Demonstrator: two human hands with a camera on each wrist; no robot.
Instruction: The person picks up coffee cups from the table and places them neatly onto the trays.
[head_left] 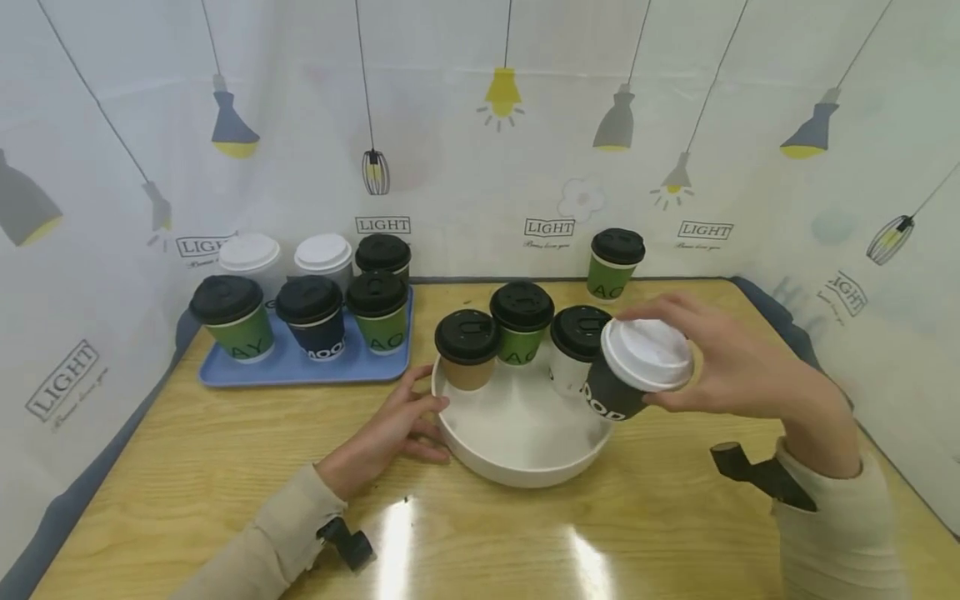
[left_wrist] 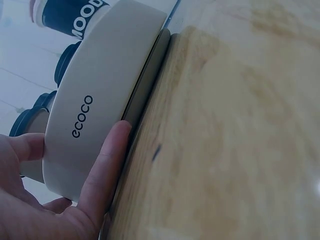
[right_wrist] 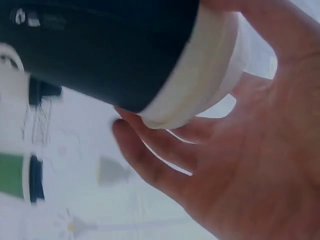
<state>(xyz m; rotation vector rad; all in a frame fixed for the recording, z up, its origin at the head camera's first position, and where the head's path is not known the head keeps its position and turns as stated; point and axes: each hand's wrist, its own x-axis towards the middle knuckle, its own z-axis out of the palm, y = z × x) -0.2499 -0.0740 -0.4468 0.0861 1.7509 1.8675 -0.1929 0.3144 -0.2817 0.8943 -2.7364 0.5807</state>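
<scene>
My right hand [head_left: 723,367] grips a dark paper coffee cup [head_left: 611,389] with a white lid [head_left: 648,354], thumb and fingers around the lid end. The cup is tilted over the right side of a round white tray [head_left: 517,475]. My left hand [head_left: 397,425] holds the tray's left side, its fingers [left_wrist: 107,162] against the wall marked "ecoco" in the left wrist view. On the tray stand a brown cup [head_left: 468,371], a green cup [head_left: 520,343] and a white cup [head_left: 567,372], all with black lids.
A blue rectangular tray [head_left: 300,375] at the back left carries several lidded cups, with black and white lids. One green cup [head_left: 611,275] with a black lid stands alone at the back right. A lamp-printed curtain [head_left: 465,167] encloses the wooden table [head_left: 480,542].
</scene>
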